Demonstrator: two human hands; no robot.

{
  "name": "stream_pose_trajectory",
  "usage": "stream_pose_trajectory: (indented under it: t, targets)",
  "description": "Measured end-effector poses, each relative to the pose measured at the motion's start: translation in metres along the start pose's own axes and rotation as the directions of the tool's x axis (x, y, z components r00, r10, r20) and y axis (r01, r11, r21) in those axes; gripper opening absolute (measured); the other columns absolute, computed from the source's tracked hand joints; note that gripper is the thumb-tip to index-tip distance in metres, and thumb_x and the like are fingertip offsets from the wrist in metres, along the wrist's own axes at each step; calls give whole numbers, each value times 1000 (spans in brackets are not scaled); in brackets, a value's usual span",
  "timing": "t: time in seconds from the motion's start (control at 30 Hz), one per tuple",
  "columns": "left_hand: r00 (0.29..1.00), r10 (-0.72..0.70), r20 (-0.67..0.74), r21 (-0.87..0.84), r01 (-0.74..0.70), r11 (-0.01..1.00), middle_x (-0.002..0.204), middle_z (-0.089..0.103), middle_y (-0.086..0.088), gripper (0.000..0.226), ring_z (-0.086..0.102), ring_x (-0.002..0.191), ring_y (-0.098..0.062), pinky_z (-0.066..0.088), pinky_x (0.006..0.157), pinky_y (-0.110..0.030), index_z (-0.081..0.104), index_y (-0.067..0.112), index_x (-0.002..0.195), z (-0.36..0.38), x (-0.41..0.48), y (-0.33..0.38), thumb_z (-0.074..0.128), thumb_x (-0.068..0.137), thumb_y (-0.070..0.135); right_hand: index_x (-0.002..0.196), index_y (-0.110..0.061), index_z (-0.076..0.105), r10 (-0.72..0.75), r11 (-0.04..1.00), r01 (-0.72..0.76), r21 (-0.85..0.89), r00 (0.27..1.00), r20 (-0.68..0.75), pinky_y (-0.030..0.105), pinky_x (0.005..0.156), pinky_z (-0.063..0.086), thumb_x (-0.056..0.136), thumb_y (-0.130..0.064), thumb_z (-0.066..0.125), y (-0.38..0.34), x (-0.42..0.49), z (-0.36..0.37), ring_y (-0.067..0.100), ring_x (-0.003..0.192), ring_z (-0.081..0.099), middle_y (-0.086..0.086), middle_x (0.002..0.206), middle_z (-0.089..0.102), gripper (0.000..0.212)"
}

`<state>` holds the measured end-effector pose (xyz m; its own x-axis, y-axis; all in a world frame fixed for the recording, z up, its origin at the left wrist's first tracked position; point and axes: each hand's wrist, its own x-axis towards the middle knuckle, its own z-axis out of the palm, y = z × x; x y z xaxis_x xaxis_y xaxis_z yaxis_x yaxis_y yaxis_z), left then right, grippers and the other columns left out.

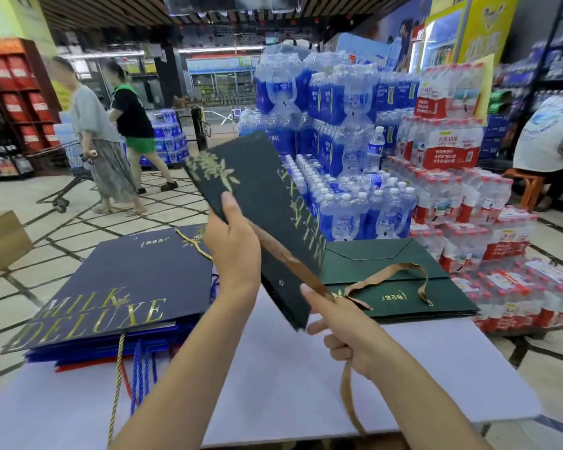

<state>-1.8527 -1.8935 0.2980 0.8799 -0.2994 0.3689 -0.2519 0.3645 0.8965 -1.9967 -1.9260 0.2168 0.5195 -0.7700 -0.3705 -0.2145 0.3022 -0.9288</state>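
- A stack of navy bags (127,287) lies flat on the left of the white table (290,368), and a stack of green ones (403,287) lies on its far right. Shrink-wrapped water packs (355,190) are piled close behind the table.
- A cardboard box (0,241) sits on the floor at the left. Farther back, shoppers stand by a shopping cart (62,177).
- The folded green bag (267,203) is held in the air above the gap between the two stacks.
- Its long axis runs from the gold-leaf end, up and away at the left, down to the near corner. The eyelet end points toward the person.
- The left hand (233,245) grips the bag's left edge, thumb on the face.
- The right hand (345,339) curls its fingers round the brown ribbon handle (348,394), with the forefinger stretched to the bag's lower edge.
- Bare tabletop lies beneath, running to the near edge.
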Motion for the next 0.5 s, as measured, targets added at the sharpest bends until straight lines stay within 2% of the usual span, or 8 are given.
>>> stream_pose_trajectory:
  t: [0.07,0.13,0.17,0.23,0.3,0.4,0.47,0.5]
  targets:
    - [978,-192,-82,-177,175,968,101,66,3,37,63,95,-15,49,86,-30,57,15,109,1,-3,-11,41,99,46,103,-22,65,-6,999,6,32,1000,0,20,42,12,88,-52,65,0,2,-3,11,46,16,9,78,67,34]
    - [948,-316,-33,-314,290,904,111,68,3,35,64,103,-18,50,93,-38,58,19,113,-4,-3,-29,52,92,46,95,-15,65,-48,987,58,149,996,-71,20,41,10,90,-32,68,1,10,-12,9,43,15,-2,54,48,18]
    - [935,-354,9,-374,331,866,110,68,3,28,65,102,-18,52,92,-38,59,18,112,-10,-3,-38,57,90,36,95,-11,65,-72,979,92,182,991,-117,20,39,11,90,-23,69,1,14,-21,8,40,16,-5,49,39,13]
    - [901,-419,109,-408,425,808,93,67,-1,20,62,90,-20,55,71,-28,60,10,106,-24,-5,-52,59,86,5,100,-4,67,-126,982,149,114,974,-187,19,36,13,89,-16,69,6,20,-46,8,38,18,-6,49,37,16]
    - [862,-456,220,-332,506,796,84,68,-5,26,64,82,-21,55,62,-26,61,4,105,-44,-11,-62,58,82,-7,101,-4,71,-176,984,172,-37,961,-216,20,38,14,87,-17,71,10,24,-76,10,41,17,-2,56,36,20]
    - [767,-504,397,-142,594,792,101,72,-12,25,68,87,-22,59,72,-35,60,1,111,-71,-26,-87,55,87,-6,86,-7,72,-203,943,118,-312,945,-256,23,43,17,83,-26,76,17,25,-111,11,44,21,-6,51,31,20]
    - [694,-580,427,68,615,786,110,70,-17,25,69,91,-24,60,72,-35,59,-3,114,-85,-35,-107,58,89,-3,72,-11,68,-202,884,53,-464,939,-278,22,46,24,80,-31,79,22,24,-123,9,47,30,-15,44,38,25]
    - [663,-610,434,169,605,778,111,70,-17,25,70,92,-24,60,71,-35,60,-2,113,-91,-41,-116,61,89,0,73,-12,67,-205,856,32,-515,937,-283,22,49,28,79,-34,80,25,25,-126,8,52,38,-17,48,46,26]
